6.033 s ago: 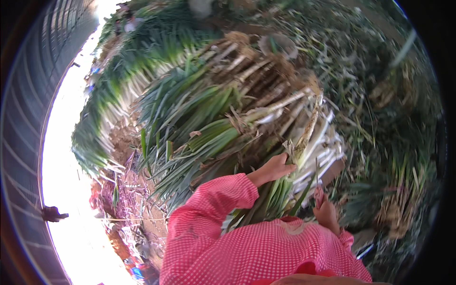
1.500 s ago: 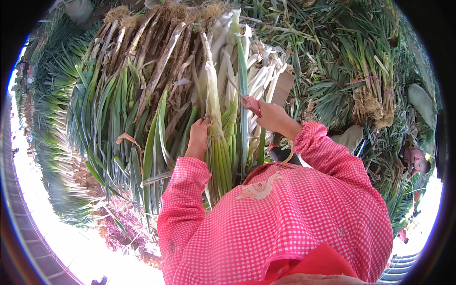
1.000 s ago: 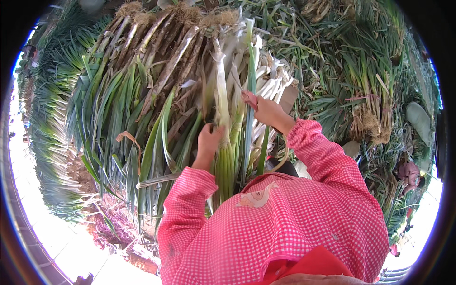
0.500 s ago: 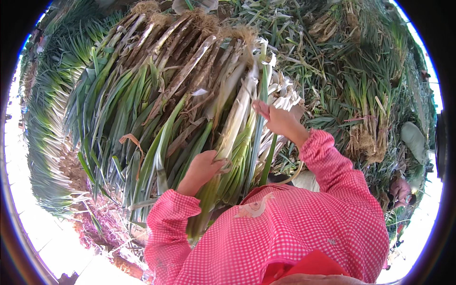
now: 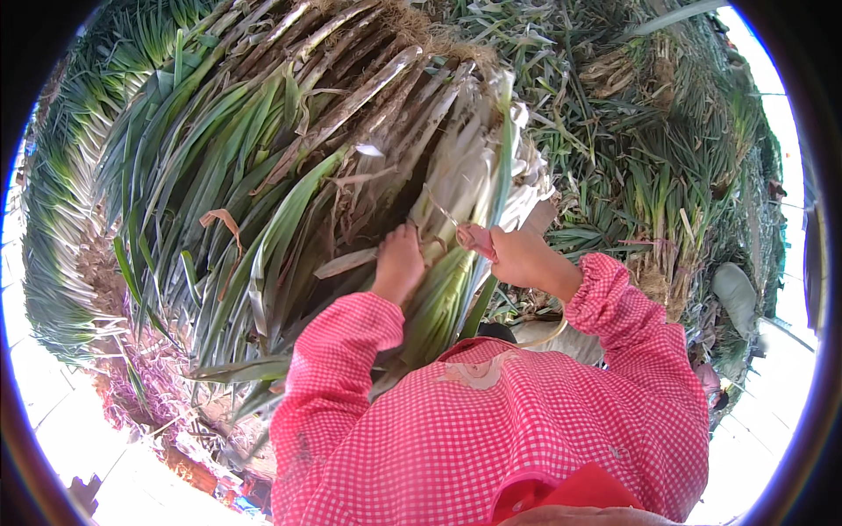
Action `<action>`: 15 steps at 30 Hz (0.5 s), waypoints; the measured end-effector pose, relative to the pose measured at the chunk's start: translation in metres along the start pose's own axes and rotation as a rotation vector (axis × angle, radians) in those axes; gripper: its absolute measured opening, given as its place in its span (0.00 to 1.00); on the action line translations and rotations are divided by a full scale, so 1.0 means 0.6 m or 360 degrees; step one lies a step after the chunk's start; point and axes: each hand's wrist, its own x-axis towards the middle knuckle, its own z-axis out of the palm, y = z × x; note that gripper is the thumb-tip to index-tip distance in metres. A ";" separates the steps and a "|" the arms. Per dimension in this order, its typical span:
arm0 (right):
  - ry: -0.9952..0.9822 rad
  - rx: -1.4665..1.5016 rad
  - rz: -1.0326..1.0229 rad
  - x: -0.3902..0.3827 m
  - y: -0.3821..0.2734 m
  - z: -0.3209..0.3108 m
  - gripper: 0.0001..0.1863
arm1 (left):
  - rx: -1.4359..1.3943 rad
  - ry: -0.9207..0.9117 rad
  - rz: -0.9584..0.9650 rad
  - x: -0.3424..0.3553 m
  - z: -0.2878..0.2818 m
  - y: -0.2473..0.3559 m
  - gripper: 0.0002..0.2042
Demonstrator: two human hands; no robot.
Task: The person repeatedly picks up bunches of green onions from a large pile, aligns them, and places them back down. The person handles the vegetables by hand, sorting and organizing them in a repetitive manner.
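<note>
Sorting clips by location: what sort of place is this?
Probably an outdoor farm or market sorting spot: big heaps of leeks all around, sunlit ground, and both hands, left hand and right hand, on one stalk.

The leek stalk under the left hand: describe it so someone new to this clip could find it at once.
Start at the big heap of leeks filling the upper left, roots pointing up. Follow its right edge down to where the pink-checked sleeves meet it: the left hand rests on one stalk. Unlike the soil-streaked neighbours, it looks peeled, clean and pale green, and the right hand is beside it.
</note>
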 end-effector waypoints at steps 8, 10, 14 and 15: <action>-0.0381 -0.0189 -0.0254 0.081 -0.097 -0.087 0.21 | -0.0487 0.0193 -0.0033 -0.009 0.042 0.012 0.12; -0.0291 -0.0204 -0.0276 0.101 -0.094 -0.127 0.29 | -0.0716 0.0211 -0.0209 -0.001 0.037 -0.017 0.11; 0.0099 0.0041 0.0150 0.101 -0.061 -0.126 0.38 | -0.0691 0.0717 -0.0154 0.010 0.026 -0.051 0.11; -0.0003 0.0121 0.0123 0.097 -0.054 -0.113 0.39 | -0.0599 0.0809 -0.0108 0.014 0.023 -0.052 0.12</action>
